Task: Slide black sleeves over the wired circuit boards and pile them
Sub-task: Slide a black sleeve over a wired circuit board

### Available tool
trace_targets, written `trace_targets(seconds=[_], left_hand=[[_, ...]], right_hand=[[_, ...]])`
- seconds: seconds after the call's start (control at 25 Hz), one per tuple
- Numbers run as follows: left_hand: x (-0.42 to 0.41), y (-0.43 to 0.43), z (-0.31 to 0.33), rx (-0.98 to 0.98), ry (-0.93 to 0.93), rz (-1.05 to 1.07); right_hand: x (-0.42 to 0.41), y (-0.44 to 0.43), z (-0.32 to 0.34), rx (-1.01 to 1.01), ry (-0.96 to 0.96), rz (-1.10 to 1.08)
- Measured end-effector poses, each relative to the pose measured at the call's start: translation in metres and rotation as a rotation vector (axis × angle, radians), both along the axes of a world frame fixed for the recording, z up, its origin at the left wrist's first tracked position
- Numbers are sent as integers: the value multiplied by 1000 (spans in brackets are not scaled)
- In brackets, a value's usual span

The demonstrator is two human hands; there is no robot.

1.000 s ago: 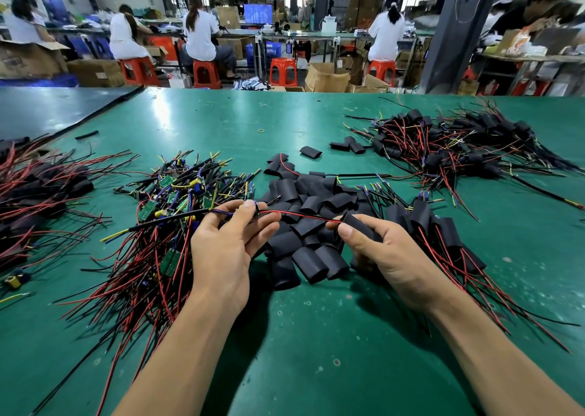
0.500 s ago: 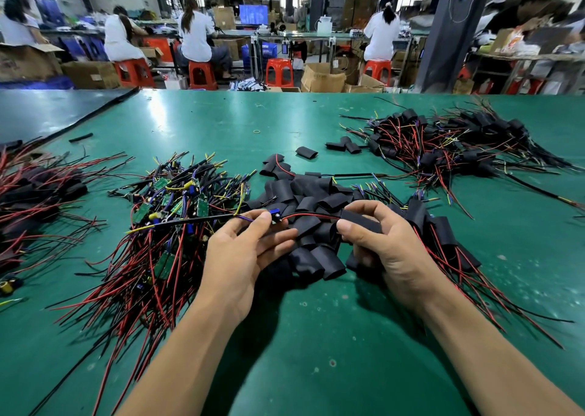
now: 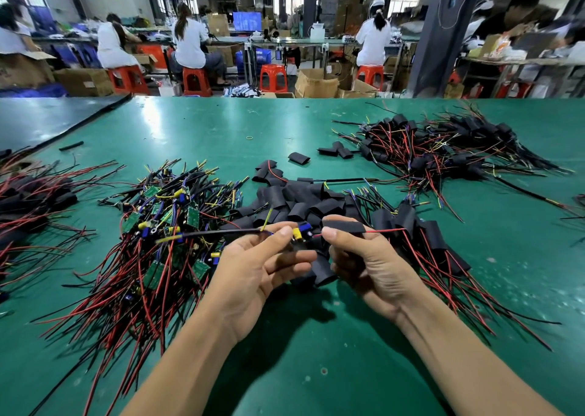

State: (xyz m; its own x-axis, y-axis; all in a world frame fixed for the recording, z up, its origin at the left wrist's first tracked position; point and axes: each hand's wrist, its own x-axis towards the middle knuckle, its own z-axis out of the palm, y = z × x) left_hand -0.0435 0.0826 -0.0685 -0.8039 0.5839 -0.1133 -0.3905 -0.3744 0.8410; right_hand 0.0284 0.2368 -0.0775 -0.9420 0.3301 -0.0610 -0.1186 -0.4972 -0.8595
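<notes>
Hands have closed in above the loose-sleeve heap. Your right hand pinches the black sleeve, with the red wire now threaded through. Your left hand pinches the circuit board at its mouth, so it looks ready to slide in.

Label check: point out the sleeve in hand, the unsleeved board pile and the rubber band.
Black sleeve (image 3: 343, 226), head view, its flat top.
Unsleeved board pile (image 3: 192, 216), head view, a green board.
Rubber band (image 3: 250, 137), head view, its loop.

Past the green worktop, at twelve o'clock, people in white tops are sitting on red stools. A blue screen is glowing behind them. Cardboard boxes are lying at one o'clock, beside a dark pillar. A small rubber band is lying on the worktop.
</notes>
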Motion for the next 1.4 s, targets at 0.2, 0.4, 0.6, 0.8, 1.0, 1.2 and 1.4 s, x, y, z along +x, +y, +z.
trace_targets(seconds=[0.2, 0.4, 0.6, 0.8, 1.0, 1.2, 1.4], left_hand=[[3, 3, -3, -48, 42, 0], [2, 6, -4, -70, -4, 16], [1, 4, -2, -29, -35, -11], [2, 4, -2, -35, -26, -7], [-1, 1, -2, -24, -31, 34], [0, 0, 2, -25, -37, -2], [-1, -2, 3, -24, -49, -39]], right_hand=[[3, -2, 1, -40, 90, 73], [2, 1, 1, 69, 60, 78], [1, 2, 2, 121, 28, 31], [0, -1, -2, 173, -47, -35], [1, -7, -2, 195, 32, -36], [3, -9, 1, 144, 68, -17], [1, -7, -1, 45, 28, 21]])
